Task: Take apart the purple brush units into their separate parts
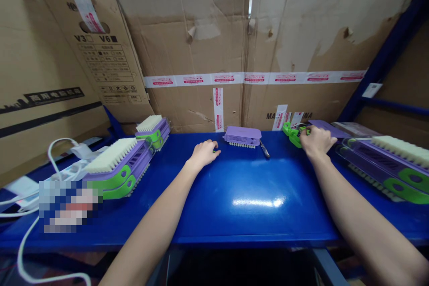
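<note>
Both hands (203, 153) (317, 140) forward, well apart

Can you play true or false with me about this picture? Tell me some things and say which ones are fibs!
1. The right hand is at the green pieces. True.
2. The table is red. False: the table is blue.
3. The purple brush in the middle has its bristles facing down. True.
4. The metal stick is at the left end of that middle brush. False: the metal stick is by its right end.
5. Cardboard stands behind the table. True.
6. The white cable is on the right side of the picture. False: the white cable is on the left side.
</note>
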Available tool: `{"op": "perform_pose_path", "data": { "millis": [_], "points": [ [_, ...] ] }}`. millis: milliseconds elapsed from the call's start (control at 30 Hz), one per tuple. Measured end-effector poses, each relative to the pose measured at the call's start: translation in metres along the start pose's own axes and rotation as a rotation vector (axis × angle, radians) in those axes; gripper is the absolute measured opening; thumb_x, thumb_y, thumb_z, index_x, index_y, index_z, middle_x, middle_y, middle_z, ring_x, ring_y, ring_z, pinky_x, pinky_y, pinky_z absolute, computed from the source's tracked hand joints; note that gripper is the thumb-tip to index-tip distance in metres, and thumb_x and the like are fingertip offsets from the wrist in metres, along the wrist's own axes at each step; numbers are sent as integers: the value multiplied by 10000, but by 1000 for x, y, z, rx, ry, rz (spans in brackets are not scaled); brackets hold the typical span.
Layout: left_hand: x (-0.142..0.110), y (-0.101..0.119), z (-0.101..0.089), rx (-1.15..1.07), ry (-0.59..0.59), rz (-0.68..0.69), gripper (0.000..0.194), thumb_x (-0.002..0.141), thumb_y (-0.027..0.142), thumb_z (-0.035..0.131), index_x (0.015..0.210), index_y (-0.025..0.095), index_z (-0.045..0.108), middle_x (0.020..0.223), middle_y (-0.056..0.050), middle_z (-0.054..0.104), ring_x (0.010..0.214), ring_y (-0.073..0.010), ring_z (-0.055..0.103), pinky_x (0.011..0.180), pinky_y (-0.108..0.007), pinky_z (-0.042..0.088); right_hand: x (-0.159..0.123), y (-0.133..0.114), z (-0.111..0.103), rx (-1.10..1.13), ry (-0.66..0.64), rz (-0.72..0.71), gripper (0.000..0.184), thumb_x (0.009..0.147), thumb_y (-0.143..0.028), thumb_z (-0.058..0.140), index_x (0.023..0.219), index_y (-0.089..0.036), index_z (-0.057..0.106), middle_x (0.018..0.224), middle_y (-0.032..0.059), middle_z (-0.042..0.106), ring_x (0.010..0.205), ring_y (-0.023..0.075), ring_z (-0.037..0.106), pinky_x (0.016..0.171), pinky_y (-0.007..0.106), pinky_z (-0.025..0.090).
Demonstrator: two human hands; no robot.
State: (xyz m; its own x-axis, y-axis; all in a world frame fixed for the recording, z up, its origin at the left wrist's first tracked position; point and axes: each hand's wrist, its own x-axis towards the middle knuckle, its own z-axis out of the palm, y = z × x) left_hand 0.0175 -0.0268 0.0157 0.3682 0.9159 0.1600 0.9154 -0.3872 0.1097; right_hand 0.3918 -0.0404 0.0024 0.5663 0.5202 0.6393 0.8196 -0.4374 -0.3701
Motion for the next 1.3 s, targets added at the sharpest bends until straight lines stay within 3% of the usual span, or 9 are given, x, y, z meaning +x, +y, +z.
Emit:
{"op": "perform_pose_path", "data": {
  "millis": [200,300,433,667,900,1067,1300],
  "points": [
    [-3,2,-5,93,-38,-73,281,859,347,539,1050,182,664,1025,-163,684,977,-323,652,776,-371,476,-18,-31,-16,15,14,-228,376,868,-314,394,985,-117,692,968,180,670,915,297,525,779,435,323],
    [-5,4,-8,121,-29,-47,284,848,266,514,1084,194,655,1048,-159,686,984,-317,655,773,-366,477,-26,-45,-19,43,33,-329,368,882,-314,394,988,-120,688,946,172,674,910,289,531,770,415,327],
    [-7,9,-9,93,-24,-9,290,862,334,510,1060,191,668,1019,-162,694,976,-333,656,771,-381,481,-34,-54,-17,144,44,-516,336,886,-320,426,1002,-138,683,941,148,679,889,274,548,749,389,361],
    [-8,16,-5,30,-12,133,291,843,405,556,1021,208,675,1051,-113,683,955,-286,656,790,-341,478,-58,-72,-4,370,-115,-831,436,890,-425,493,1217,-152,583,1162,155,628,1051,286,553,834,415,455],
    [-9,22,-4,58,2,205,259,825,282,534,1048,240,657,1040,-62,698,951,-266,663,773,-335,487,-73,-85,-8,254,-330,-831,539,892,-457,480,1325,-139,523,1356,191,494,1212,340,469,945,485,435],
    [-10,24,-6,87,18,172,286,892,271,464,1126,240,625,1006,-75,710,932,-265,676,795,-356,492,-72,-85,-12,229,-356,-817,540,894,-448,478,1339,-146,517,1365,179,490,1215,340,465,958,492,424],
    [-9,21,-3,110,12,177,370,914,180,421,1262,230,536,1130,-96,678,1022,-269,654,836,-366,490,-73,-86,-11,228,-342,-824,530,889,-441,480,1328,-147,528,1350,182,505,1207,343,467,953,499,416]
  ]
}}
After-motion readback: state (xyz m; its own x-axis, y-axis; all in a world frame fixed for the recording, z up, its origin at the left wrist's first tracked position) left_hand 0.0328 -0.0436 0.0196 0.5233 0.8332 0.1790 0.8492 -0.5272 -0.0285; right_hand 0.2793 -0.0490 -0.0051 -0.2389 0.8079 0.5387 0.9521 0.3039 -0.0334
